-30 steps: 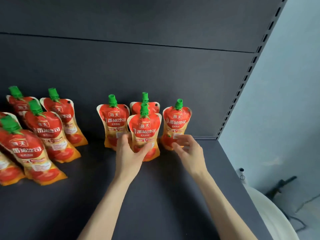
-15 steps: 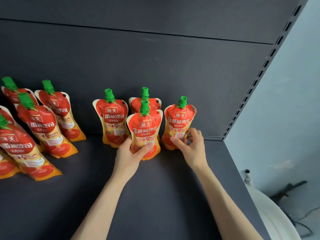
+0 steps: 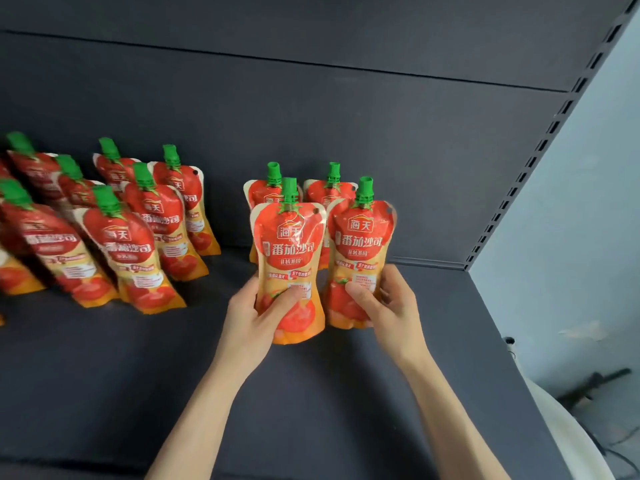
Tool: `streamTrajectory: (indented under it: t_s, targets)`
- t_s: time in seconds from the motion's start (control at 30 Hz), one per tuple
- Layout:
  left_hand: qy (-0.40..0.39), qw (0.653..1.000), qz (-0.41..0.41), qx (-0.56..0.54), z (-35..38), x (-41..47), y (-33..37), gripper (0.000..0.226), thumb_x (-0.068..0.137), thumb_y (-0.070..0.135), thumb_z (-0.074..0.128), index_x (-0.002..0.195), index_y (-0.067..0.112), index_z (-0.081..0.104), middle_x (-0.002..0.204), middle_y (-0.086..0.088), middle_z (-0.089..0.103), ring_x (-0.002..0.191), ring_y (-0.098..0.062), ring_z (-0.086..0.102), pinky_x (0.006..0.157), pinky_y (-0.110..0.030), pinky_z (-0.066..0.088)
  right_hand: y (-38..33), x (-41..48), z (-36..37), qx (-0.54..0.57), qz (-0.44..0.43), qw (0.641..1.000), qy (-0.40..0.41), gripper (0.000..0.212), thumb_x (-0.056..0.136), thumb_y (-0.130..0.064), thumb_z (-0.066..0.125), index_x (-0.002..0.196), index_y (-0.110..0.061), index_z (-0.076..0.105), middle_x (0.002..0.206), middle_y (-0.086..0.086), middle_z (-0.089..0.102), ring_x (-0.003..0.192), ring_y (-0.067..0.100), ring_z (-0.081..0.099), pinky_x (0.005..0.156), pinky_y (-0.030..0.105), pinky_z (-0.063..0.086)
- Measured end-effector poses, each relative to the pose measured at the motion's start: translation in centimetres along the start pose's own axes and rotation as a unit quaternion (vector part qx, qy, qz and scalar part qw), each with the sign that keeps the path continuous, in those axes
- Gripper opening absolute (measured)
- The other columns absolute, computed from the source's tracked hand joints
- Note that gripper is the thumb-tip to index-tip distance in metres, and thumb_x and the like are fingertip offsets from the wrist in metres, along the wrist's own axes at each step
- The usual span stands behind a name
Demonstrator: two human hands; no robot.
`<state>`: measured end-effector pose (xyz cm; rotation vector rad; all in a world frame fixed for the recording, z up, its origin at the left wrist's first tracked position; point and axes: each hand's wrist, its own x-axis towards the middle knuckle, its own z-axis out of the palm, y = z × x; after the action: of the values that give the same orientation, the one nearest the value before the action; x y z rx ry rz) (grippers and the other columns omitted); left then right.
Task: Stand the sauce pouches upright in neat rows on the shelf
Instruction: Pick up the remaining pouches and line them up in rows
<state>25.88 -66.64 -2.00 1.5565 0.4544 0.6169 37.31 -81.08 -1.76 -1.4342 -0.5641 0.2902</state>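
Note:
Red and orange tomato sauce pouches with green caps stand on a dark shelf (image 3: pixel 104 368). My left hand (image 3: pixel 252 320) grips the lower part of one front pouch (image 3: pixel 289 251), thumb across its face. My right hand (image 3: pixel 388 306) grips the pouch beside it (image 3: pixel 360 244) at its lower right. Both stand upright side by side. Behind them stand two more pouches, one at back left (image 3: pixel 263 190) and one at back right (image 3: pixel 330 192), mostly hidden. A group of several pouches (image 3: pixel 128 237) stands in rows to the left.
The shelf's back panel (image 3: pixel 346 133) rises right behind the rear pouches. A slotted upright (image 3: pixel 526 168) marks the shelf's right end, with a pale wall (image 3: pixel 571 237) beyond. A white rounded object (image 3: pixel 571 438) sits low right. Bare shelf surface lies in front of the pouches.
My right hand has pulled the rightmost pouch forward, level with the one in my left hand. The view has shifted, bringing more of the left group into sight.

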Motion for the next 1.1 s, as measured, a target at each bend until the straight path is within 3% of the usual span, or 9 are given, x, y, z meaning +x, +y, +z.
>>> streamTrajectory:
  t_s: [0.17, 0.3, 0.53, 0.77, 0.87, 1.1]
  targets:
    - [0.003, 1.000, 0.001, -0.009, -6.4, -3.0, 0.3, 0.032, 0.073, 0.036, 0.066, 0.105, 0.034, 0.061, 0.099, 0.019, 0.070, 0.096, -0.001, 0.065, 0.073, -0.015, 0.053, -0.2, -3.5, 5.9, 0.022, 0.025, 0.999, -0.027, 0.013, 0.085, -0.009, 0.064, 0.093, -0.015, 0.056, 0.087, -0.004, 0.070, 0.077, 0.009, 0.068, 0.056, 0.016, 0.049]
    - [-0.007, 1.000, -0.003, 0.000, -13.2, -4.6, -0.1, 0.030, 0.072, 0.036, 0.066, 0.102, 0.033, 0.061, 0.097, 0.021, 0.070, 0.094, 0.001, 0.065, 0.071, -0.014, 0.053, 0.4, -6.6, 12.5, 0.038, 0.033, 0.999, -0.019, 0.020, 0.080, -0.019, 0.066, 0.097, -0.015, 0.057, 0.093, -0.001, 0.072, 0.086, 0.017, 0.070, 0.064, 0.024, 0.055]
    - [-0.038, 0.999, 0.001, 0.010, -24.5, -6.7, -0.5, 0.029, 0.075, 0.032, 0.068, 0.103, 0.027, 0.062, 0.094, 0.016, 0.072, 0.091, -0.002, 0.067, 0.069, -0.014, 0.052, 0.3, -11.2, 23.8, 0.035, 0.033, 0.998, 0.026, 0.014, 0.086, -0.012, 0.064, 0.099, -0.010, 0.058, 0.095, 0.003, 0.071, 0.086, 0.016, 0.070, 0.062, 0.024, 0.055]
    - [-0.026, 1.000, 0.008, 0.007, -29.2, -6.3, -0.9, 0.038, 0.070, 0.041, 0.069, 0.104, 0.031, 0.057, 0.102, 0.011, 0.069, 0.093, -0.002, 0.065, 0.076, -0.022, 0.053, 0.0, -11.9, 28.6, 0.008, 0.031, 0.998, 0.048, 0.018, 0.087, -0.014, 0.065, 0.103, -0.014, 0.057, 0.098, 0.004, 0.070, 0.089, 0.020, 0.070, 0.067, 0.041, 0.060]
    - [-0.024, 1.000, 0.011, 0.003, -29.9, -5.4, -1.4, 0.035, 0.071, 0.039, 0.070, 0.103, 0.034, 0.056, 0.101, 0.012, 0.069, 0.093, 0.000, 0.065, 0.079, -0.024, 0.052, 0.5, -11.3, 29.2, -0.033, 0.013, 0.998, 0.049, 0.017, 0.086, -0.014, 0.066, 0.100, -0.015, 0.057, 0.097, 0.002, 0.070, 0.090, 0.017, 0.069, 0.075, 0.036, 0.059]
    - [-0.014, 0.998, 0.042, 0.047, -30.2, -2.2, -2.3, 0.028, 0.080, 0.029, 0.070, 0.103, 0.037, 0.054, 0.102, 0.016, 0.066, 0.094, 0.004, 0.062, 0.083, -0.025, 0.052, 1.7, -8.6, 29.7, -0.052, 0.007, 0.997, 0.054, 0.016, 0.086, -0.013, 0.066, 0.098, -0.018, 0.055, 0.100, -0.002, 0.068, 0.092, 0.011, 0.067, 0.074, 0.023, 0.056]
